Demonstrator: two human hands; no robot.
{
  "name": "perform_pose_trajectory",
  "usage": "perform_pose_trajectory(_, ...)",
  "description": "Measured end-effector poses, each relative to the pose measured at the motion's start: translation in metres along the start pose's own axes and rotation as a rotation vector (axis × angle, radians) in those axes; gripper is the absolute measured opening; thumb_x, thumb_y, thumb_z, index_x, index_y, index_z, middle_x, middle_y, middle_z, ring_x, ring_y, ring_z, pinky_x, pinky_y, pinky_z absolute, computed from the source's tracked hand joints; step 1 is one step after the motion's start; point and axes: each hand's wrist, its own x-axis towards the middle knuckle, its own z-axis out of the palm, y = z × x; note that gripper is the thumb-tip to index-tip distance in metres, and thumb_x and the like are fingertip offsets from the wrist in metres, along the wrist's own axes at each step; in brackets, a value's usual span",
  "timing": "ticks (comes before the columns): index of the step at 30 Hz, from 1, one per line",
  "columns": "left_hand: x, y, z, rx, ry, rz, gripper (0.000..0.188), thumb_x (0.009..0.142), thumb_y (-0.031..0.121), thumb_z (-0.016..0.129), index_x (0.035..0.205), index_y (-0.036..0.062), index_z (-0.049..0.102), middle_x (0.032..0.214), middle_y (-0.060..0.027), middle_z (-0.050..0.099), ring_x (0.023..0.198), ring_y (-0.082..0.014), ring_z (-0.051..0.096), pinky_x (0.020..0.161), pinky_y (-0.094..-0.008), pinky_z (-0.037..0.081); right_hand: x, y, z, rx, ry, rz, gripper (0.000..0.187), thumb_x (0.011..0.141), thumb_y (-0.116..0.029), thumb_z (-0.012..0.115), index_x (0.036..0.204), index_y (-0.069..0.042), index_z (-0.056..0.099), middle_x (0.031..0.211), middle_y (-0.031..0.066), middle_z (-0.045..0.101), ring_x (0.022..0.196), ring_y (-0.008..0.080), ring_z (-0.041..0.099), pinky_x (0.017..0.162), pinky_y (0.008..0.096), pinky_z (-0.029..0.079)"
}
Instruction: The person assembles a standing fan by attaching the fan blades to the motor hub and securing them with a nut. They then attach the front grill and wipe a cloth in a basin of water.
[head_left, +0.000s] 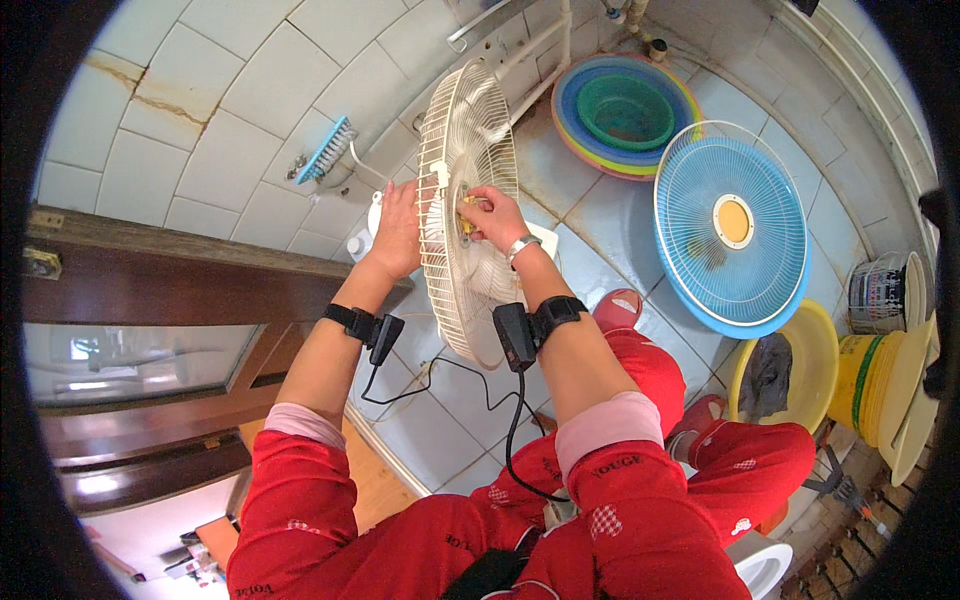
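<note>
A cream electric fan [470, 230] stands in front of me, its wire cage turned to the right and its front uncovered. Behind the cage, my left hand [397, 228] is curled against the fan's back, its fingertips partly hidden. My right hand [494, 220] reaches into the open front. Its thumb and fingers pinch a small yellowish piece [466, 214] at the hub, too small to name. The clear blades [490, 165] show around the hub. Off to the right, a round white fan grille [690, 225] with a yellow centre lies over a blue basin [670, 290].
Nested coloured basins [570, 110] sit on the tiles at the back. At right are a yellow basin [828, 350] holding something dark, a yellow bucket [858, 375] and a paint pail [880, 295]. A blue brush [325, 150] hangs on the wall. A black cable [515, 430] trails below my arms.
</note>
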Motion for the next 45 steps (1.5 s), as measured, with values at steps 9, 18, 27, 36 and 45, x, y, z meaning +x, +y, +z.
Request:
perform_pose_trajectory(9,-0.001,-0.002,0.003,0.038,-0.002,-0.011,0.085,0.064,0.032,0.079,0.137,0.0087,0.041,0.131,-0.0159,0.043,0.126,-0.0347,0.039,0.111,-0.0581,0.018,-0.013,0.01,0.005,-0.035,0.099,-0.193,0.046,0.077,-0.023,0.075,0.117,-0.005,0.061,0.102,0.0146,0.064,0.088,0.0212,0.064,0.079,0.0311,0.052)
perform_pose_trajectory(18,0.0,-0.001,-0.001,-0.002,0.061,0.035,0.081,0.067,0.032,0.076,0.135,0.0082,0.041,0.129,-0.0172,0.045,0.123,-0.0358,0.042,0.11,-0.059,0.021,-0.024,0.008,-0.002,-0.159,0.048,-0.334,0.039,0.081,-0.019,0.07,0.116,-0.006,0.061,0.109,0.0148,0.063,0.091,0.021,0.065,0.079,0.0327,0.053)
perform_pose_trajectory(27,-0.002,-0.006,0.003,0.069,0.045,0.041,0.082,0.066,0.033,0.077,0.134,0.0056,0.041,0.13,-0.0191,0.045,0.123,-0.0372,0.041,0.111,-0.0574,0.02,-0.006,0.016,0.007,-0.316,0.162,-0.165,0.03,0.097,-0.025,0.05,0.098,0.001,0.065,0.075,0.0071,0.065,0.058,0.0149,0.063,0.053,0.0284,0.054)
perform_pose_trajectory(36,-0.003,-0.003,0.005,0.096,-0.01,0.011,0.083,0.065,0.035,0.078,0.133,0.0037,0.042,0.13,-0.0195,0.044,0.125,-0.0363,0.04,0.111,-0.0569,0.02,0.0,0.01,-0.003,-0.069,0.004,-0.007,0.046,0.079,-0.036,0.07,0.103,0.002,0.068,0.085,0.0159,0.069,0.073,0.0216,0.067,0.065,0.0315,0.054)
perform_pose_trajectory(45,-0.001,-0.002,0.004,0.096,0.024,0.017,0.08,0.066,0.033,0.077,0.133,0.0053,0.042,0.129,-0.0192,0.045,0.124,-0.0365,0.041,0.11,-0.0574,0.021,-0.007,-0.006,-0.006,0.191,0.007,0.272,0.036,0.081,-0.028,0.071,0.091,0.005,0.062,0.078,0.0114,0.064,0.062,0.018,0.064,0.054,0.0303,0.057)
